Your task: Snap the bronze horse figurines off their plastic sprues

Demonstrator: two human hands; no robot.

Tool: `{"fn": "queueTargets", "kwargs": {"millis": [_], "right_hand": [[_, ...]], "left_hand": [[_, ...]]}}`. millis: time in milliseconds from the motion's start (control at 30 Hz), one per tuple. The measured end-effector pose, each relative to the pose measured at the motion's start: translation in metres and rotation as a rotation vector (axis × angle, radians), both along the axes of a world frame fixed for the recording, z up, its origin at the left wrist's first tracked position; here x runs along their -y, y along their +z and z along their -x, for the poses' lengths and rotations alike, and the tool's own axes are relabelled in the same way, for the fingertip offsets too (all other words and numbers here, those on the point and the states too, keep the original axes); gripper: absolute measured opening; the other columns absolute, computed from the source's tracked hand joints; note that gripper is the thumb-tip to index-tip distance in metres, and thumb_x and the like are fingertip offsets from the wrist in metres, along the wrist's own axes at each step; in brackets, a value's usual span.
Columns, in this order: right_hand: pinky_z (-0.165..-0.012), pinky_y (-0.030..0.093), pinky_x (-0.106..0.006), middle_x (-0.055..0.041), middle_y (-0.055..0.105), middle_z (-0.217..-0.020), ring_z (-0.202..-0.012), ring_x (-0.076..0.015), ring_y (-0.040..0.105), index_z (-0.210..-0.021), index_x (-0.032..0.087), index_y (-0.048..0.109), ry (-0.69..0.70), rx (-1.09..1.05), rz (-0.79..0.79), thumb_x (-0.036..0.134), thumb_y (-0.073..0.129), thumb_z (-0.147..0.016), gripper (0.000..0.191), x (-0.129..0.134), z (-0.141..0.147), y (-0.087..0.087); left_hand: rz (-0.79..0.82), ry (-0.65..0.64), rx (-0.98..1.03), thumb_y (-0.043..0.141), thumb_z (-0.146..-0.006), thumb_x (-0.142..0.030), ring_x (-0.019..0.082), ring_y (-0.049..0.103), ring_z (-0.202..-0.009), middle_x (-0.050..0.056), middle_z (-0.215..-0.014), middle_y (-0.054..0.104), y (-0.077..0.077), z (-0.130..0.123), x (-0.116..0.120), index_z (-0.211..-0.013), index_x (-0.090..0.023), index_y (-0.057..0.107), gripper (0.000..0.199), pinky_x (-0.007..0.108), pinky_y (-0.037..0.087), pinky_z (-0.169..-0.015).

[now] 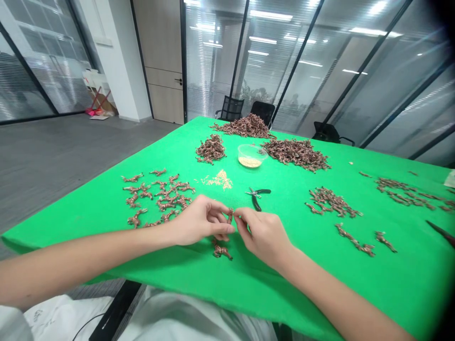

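My left hand (202, 221) is closed around a small brown figurine (230, 217), held upright between thumb and fingers. Beside it, my right hand (265, 232) pinches at the figurine's top; anything between these fingertips is too small to make out. Another brown figurine (222, 251) lies on the green cloth just below my hands. Pliers with black handles (256, 201) rest partly spread beyond my right hand. A small heap of pale beads (221, 179) sits farther back, near a clear bowl (250, 162) holding more of them.
Several loose figurines (167, 194) lie at the left. Large brown piles (296, 154) stand at the back, with smaller groups (334, 201) at the right. A dark pointed object (441, 232) lies at the right edge. Chairs (231, 109) stand behind the green table (284, 293).
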State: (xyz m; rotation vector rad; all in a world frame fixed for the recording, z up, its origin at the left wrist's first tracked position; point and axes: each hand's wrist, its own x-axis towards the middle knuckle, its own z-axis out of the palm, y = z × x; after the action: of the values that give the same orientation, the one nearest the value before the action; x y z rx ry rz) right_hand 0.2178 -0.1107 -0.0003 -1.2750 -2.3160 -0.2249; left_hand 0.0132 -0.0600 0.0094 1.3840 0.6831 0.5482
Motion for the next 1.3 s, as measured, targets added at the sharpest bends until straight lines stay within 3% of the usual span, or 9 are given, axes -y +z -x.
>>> {"fn": "queueTargets", "kwargs": {"millis": [200,533,633,700,800,933,1033,1133,1300], "right_hand": [[-0.058,0.033,-0.031,-0.0071,0.074,-0.079,-0.060,-0.0174,0.065,-0.098,0.014,0.067,0.017,0.070,-0.038,0.021,0.040,-0.105,0.029,0.000,-0.001,0.001],[-0.059,0.032,-0.031,-0.0080,0.075,-0.081,-0.063,-0.0177,0.065,-0.101,0.014,0.066,-0.002,0.088,0.013,0.022,0.039,-0.106,0.029,-0.002,-0.002,-0.002],[-0.059,0.032,-0.032,-0.0091,0.074,-0.082,-0.063,-0.0187,0.065,-0.101,0.014,0.065,-0.004,0.070,0.043,0.022,0.038,-0.105,0.028,-0.002,-0.002,-0.003],[-0.059,0.032,-0.031,-0.0091,0.074,-0.083,-0.063,-0.0188,0.064,-0.101,0.014,0.063,-0.004,0.010,0.085,0.022,0.039,-0.105,0.026,-0.001,-0.001,-0.002],[-0.059,0.034,-0.030,-0.0067,0.070,-0.080,-0.062,-0.0168,0.059,-0.096,0.017,0.060,0.020,-0.181,0.216,0.024,0.042,-0.103,0.020,0.001,0.002,0.001],[-0.056,0.035,-0.027,-0.0002,0.059,-0.066,-0.056,-0.0135,0.049,-0.087,0.019,0.057,0.056,-0.526,0.528,0.033,0.047,-0.102,0.022,0.003,0.004,0.010],[-0.047,0.031,-0.024,0.0031,0.055,-0.061,-0.047,-0.0100,0.042,-0.086,0.018,0.058,0.065,-0.816,0.863,0.047,0.057,-0.096,0.030,0.002,0.004,0.014],[-0.041,0.022,-0.022,0.0046,0.053,-0.059,-0.042,-0.0062,0.034,-0.079,0.017,0.059,0.072,-1.018,1.135,0.052,0.068,-0.087,0.038,0.000,0.002,0.017],[-0.040,0.015,-0.022,0.0052,0.052,-0.056,-0.041,-0.0041,0.029,-0.073,0.015,0.063,0.032,-1.141,1.180,0.050,0.077,-0.078,0.039,-0.001,0.003,0.021]], "left_hand": [[0.044,-0.006,0.005,0.090,-0.070,-0.032,0.020,0.075,-0.065,0.010,-0.074,0.076,0.001,0.000,-0.001,-0.107,-0.005,0.065,0.052,0.027,0.060,-0.062],[-0.166,-0.035,-0.097,0.080,-0.080,-0.033,0.017,0.072,-0.062,0.006,-0.072,0.075,0.002,0.001,0.003,-0.107,-0.009,0.071,0.038,0.023,0.056,-0.059],[-0.298,-0.060,-0.162,0.076,-0.084,-0.035,0.018,0.071,-0.062,0.006,-0.071,0.074,0.003,0.003,0.004,-0.110,-0.011,0.071,0.036,0.024,0.054,-0.057],[-0.508,-0.064,-0.217,0.072,-0.087,-0.034,0.017,0.070,-0.062,0.005,-0.070,0.074,0.003,0.005,0.004,-0.113,-0.012,0.071,0.034,0.024,0.052,-0.057],[-0.845,-0.047,-0.255,0.067,-0.091,-0.031,0.016,0.067,-0.062,0.005,-0.072,0.075,0.001,0.008,0.002,-0.118,-0.014,0.071,0.032,0.024,0.050,-0.061],[-1.046,-0.032,-0.291,0.062,-0.095,-0.031,0.015,0.067,-0.066,0.007,-0.085,0.077,-0.007,0.010,-0.001,-0.125,-0.017,0.068,0.035,0.024,0.048,-0.065],[-1.113,-0.054,-0.337,0.058,-0.096,-0.030,0.016,0.069,-0.073,0.008,-0.098,0.078,-0.012,0.011,-0.002,-0.130,-0.018,0.065,0.037,0.024,0.049,-0.069],[-1.165,-0.062,-0.351,0.056,-0.097,-0.028,0.018,0.069,-0.074,0.009,-0.096,0.078,-0.015,0.012,-0.001,-0.134,-0.016,0.062,0.039,0.025,0.049,-0.068],[-0.970,-0.018,-0.283,0.064,-0.093,-0.031,0.017,0.071,-0.074,0.008,-0.093,0.078,-0.007,0.009,0.003,-0.123,-0.018,0.070,0.033,0.024,0.052,-0.071]]}}
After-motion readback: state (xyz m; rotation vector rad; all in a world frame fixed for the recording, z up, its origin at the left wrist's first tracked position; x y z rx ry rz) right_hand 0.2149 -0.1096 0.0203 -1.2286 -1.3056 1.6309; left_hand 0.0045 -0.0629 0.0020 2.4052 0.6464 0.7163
